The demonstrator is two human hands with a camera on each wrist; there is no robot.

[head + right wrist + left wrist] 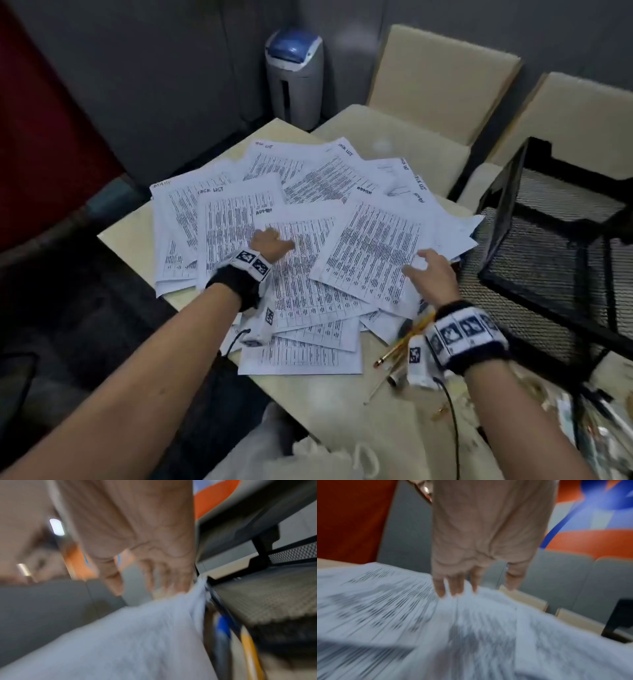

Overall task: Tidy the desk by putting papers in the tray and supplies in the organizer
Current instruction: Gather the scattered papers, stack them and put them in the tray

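Under both hands, printed sheets (301, 240), light, limp and slippery, are being pressed: left hand (270, 241) flat-fingered, right hand (431, 270) spread, nothing gripped; edges are judged best for gathering.

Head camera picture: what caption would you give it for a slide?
Both hands, left and right, spread over scattered printed papers on a desk, beside a black mesh tray.

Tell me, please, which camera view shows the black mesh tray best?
The head view: the black mesh tray shows sharply, right of the papers, with its frame and tiers visible. The right wrist view shows only a blurred close-up of its mesh shelf; the left wrist view catches just a dark corner at the right edge.
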